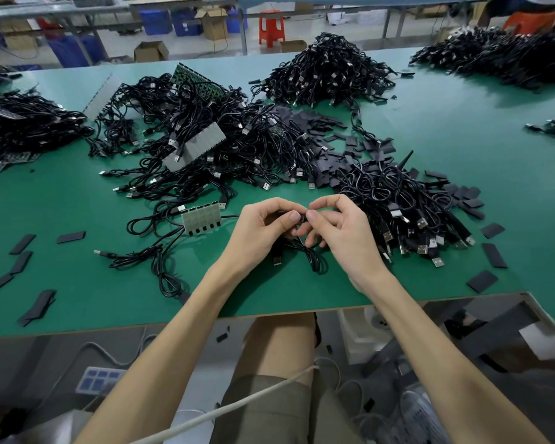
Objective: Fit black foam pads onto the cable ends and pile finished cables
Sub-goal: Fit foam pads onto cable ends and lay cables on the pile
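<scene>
Green matting covers the table, and both hands work just above it, near its front edge. The left hand has its fingers curled, thumb and forefinger pinching one end of a thin black cable. The right hand meets it thumb to thumb and pinches the same small black end. Whether a foam pad is already on that end cannot be told. The rest of the cable hangs in a loose coil under the hands, its metal plug lying on the mat below the left palm.

Just to the right of the right hand lies a heap of black cables, many plugs pointing toward the table edge. Beyond the hands a larger tangled heap spreads across the middle of the table. Flat black foam pads lie scattered between the two heaps, and more pads lie at the near left. A grey sheet with a row of small black pieces sits near the left hand. Blue crates stand on the floor behind, with pale labels too small to read, near a red stool.
</scene>
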